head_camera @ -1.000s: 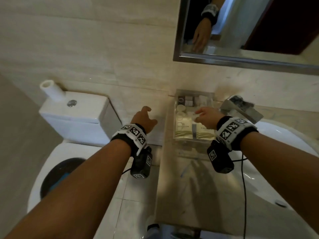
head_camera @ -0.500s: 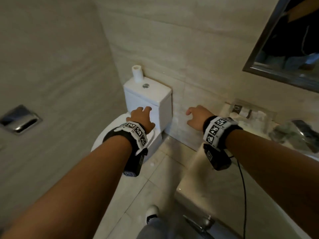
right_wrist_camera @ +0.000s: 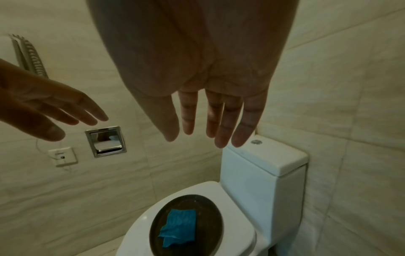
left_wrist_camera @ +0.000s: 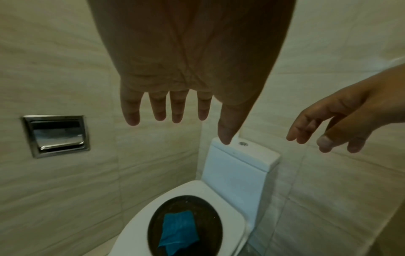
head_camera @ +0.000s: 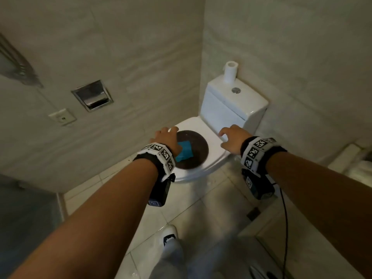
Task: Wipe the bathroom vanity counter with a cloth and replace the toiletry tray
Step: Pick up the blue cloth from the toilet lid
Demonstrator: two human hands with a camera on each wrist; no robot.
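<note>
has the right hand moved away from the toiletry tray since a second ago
Yes. A second ago it reached into the clear tray on the counter; now the right hand hangs open to the left, over the toilet seat in front of the cistern.

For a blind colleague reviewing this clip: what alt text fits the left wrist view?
An open left hand hangs above a white toilet, where a folded blue cloth lies on a dark round tray. The right hand reaches in beside it, empty.

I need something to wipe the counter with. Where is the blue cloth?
The folded blue cloth lies on a dark round tray atop the closed white toilet lid, just beyond the left hand.
</note>
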